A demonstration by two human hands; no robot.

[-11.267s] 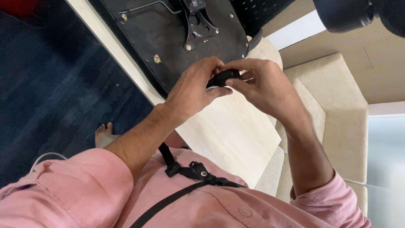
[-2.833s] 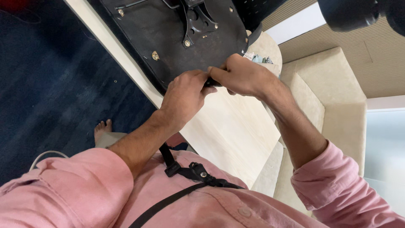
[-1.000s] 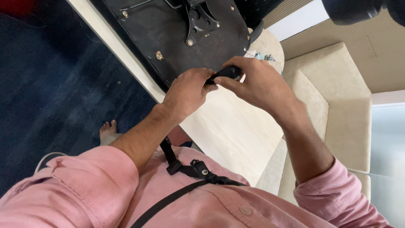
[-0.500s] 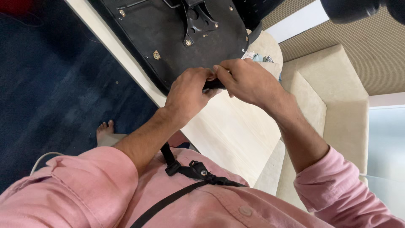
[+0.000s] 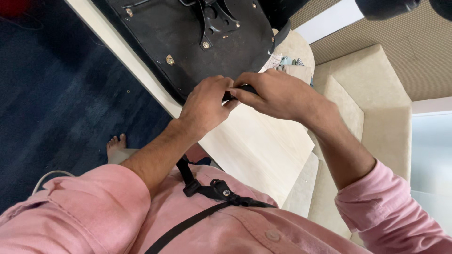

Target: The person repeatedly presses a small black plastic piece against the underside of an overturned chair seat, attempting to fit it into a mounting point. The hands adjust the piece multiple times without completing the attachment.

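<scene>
Hands meet over the pale tabletop point(image 5: 263, 150): left hand point(image 5: 205, 103) and right hand point(image 5: 278, 94) both pinch a small black part point(image 5: 235, 91) beside the upturned black chair seat point(image 5: 188, 42); it looks unattached, fitting seemingly unfinished.

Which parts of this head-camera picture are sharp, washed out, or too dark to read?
Head view: both hands, left hand and right hand, look sharp; the pale pane at right is washed out; the small dark object they pinch stays too shadowed to identify.
</scene>
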